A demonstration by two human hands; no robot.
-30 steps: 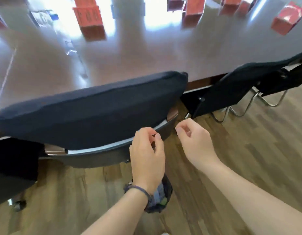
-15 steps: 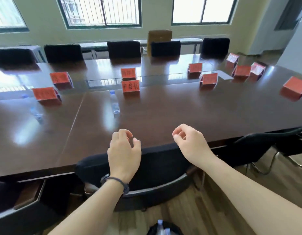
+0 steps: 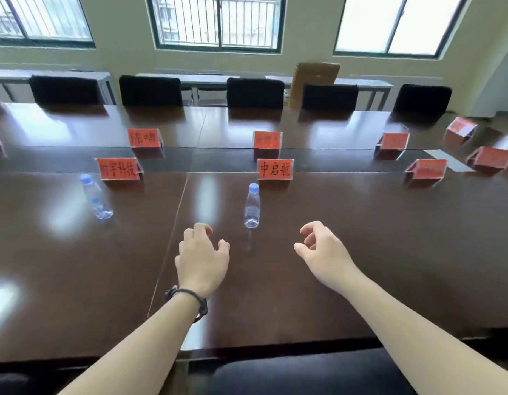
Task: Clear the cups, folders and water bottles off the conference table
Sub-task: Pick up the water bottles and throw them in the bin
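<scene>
A clear water bottle (image 3: 252, 206) with a blue cap stands upright on the dark wooden conference table (image 3: 361, 252), just ahead of my hands. A second blue-capped bottle (image 3: 96, 200) stands farther left. My left hand (image 3: 203, 259), with a dark band on its wrist, hovers over the table below and left of the near bottle, fingers curled apart and empty. My right hand (image 3: 322, 252) is out to the bottle's lower right, fingers also apart and holding nothing. No cups or folders show.
Several red name cards stand along the table's middle, one (image 3: 275, 169) right behind the near bottle and another (image 3: 118, 169) by the left bottle. Black chairs (image 3: 255, 92) line the far side. A black chair back (image 3: 304, 374) is below my arms.
The view has risen from the chair and floor to the tabletop. Both hands have moved forward from the chair back and now hover over the table near the bottle.
</scene>
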